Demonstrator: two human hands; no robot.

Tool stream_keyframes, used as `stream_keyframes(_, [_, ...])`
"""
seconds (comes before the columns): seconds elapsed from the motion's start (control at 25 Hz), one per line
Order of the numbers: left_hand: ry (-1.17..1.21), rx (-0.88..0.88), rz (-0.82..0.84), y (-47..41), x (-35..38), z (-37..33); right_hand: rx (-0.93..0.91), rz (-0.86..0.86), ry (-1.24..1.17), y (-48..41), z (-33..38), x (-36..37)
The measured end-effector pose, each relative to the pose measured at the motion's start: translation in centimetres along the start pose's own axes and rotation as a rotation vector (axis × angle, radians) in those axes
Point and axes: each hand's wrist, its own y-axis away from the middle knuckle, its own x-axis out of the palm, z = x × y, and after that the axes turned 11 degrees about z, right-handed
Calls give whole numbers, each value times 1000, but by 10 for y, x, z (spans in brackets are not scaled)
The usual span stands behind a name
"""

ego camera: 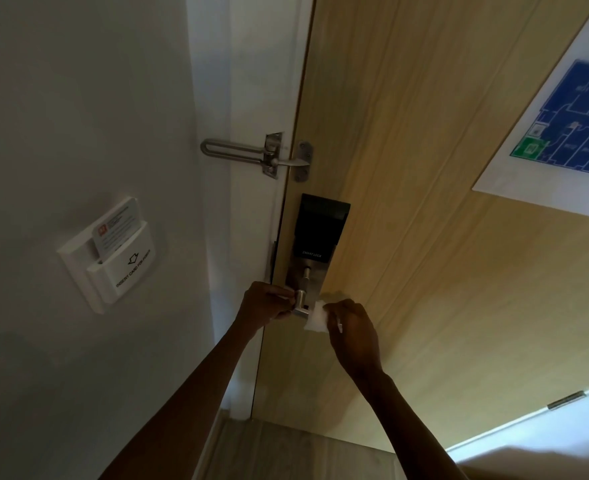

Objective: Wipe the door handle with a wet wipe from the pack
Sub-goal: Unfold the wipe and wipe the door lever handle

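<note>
We see the left hand (264,304) curled at the left end of the metal handle (300,303) low on the black lock (315,237) of the wooden door (424,237), its fingers bunched together against the lever, though we cannot tell if they truly grip it. The right hand (353,329) is just right of the handle, its fingertips pinching a white wipe (316,317) that hangs crumpled beside the lever's base, touching or nearly touching it. Above sits a swing latch (251,152), a card holder (111,254) is on the left wall, and a floor plan (570,123) hangs on the door.
</note>
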Motion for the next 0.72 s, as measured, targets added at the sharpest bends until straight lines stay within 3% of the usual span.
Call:
stream_keyframes(0.28, [-29, 2, -14, 1, -3, 1, -42, 108, 176, -14, 11, 11])
stream_keyframes(0.44, [-15, -31, 17, 2, -5, -3, -163, 283, 301, -25, 24, 18])
stream_keyframes(0.72, [29, -58, -8, 1, -3, -2, -255, 258, 352, -7, -37, -10])
